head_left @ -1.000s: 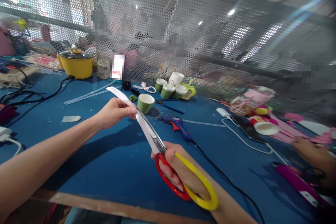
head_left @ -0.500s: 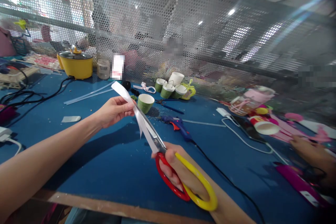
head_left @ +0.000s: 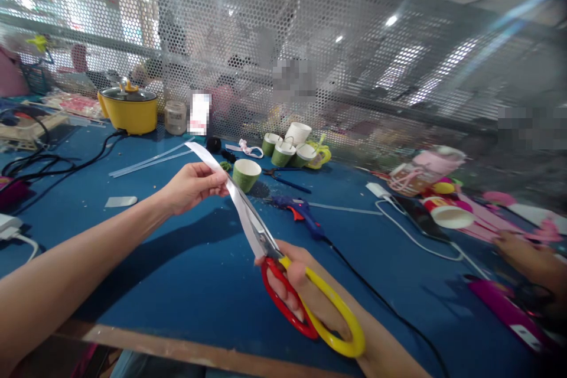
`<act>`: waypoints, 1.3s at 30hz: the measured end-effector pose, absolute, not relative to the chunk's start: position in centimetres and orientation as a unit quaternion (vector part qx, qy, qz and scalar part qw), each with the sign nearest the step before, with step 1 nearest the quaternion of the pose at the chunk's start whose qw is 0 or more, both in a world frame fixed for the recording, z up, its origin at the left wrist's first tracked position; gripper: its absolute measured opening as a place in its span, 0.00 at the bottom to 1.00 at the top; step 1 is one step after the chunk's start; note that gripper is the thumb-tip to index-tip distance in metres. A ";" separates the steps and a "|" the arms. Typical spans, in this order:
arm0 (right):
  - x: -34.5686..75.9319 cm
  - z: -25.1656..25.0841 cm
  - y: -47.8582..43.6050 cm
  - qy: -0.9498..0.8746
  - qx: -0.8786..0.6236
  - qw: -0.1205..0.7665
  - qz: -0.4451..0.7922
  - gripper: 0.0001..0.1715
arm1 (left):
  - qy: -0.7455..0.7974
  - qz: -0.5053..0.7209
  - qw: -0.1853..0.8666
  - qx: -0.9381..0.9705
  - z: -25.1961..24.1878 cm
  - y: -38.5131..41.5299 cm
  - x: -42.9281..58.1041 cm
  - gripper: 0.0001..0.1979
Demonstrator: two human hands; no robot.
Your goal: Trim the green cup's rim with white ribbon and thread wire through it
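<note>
Between thumb and fingers, my left hand (head_left: 198, 185) pinches a narrow white ribbon strip (head_left: 240, 204), whose upper end sticks out past the fingertips. My right hand (head_left: 305, 274) grips scissors (head_left: 330, 301) with one red and one yellow handle. Their metal blades point up and left along the strip, with the tips close to my left fingertips. The strip's lower end reaches my right fingers near the scissors' pivot. A green paper cup (head_left: 247, 176) with a white inside stands just beyond the blade tips.
A blue glue gun (head_left: 301, 212) lies right of the blades, its black cord running toward me. Pliers (head_left: 287, 179) and several small green cups (head_left: 282, 154) are behind. A yellow pot (head_left: 129, 109) stands at back left. Another person's hand (head_left: 522, 254) is at right.
The scissor handles have come slightly closer together and the blades have narrowed. A loose pointed flap of the strip that hung below the blades no longer shows. My left hand has barely moved.
</note>
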State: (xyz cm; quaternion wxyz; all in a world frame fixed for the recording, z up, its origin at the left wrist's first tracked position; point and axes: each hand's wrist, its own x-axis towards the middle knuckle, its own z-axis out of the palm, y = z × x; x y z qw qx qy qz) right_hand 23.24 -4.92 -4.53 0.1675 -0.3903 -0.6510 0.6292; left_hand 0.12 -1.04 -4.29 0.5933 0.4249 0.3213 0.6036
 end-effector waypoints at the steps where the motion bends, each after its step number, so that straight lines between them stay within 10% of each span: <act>1: 23.2 -4.5 -4.9 -0.657 -0.387 0.166 0.625 0.49 | 0.322 0.603 0.592 0.427 -4.3 -1.1 0.1 0.11; 39: 22.2 -4.2 -4.7 -0.661 -0.407 0.188 0.602 0.34 | 0.356 0.569 0.573 0.471 -4.5 -0.9 -0.2 0.08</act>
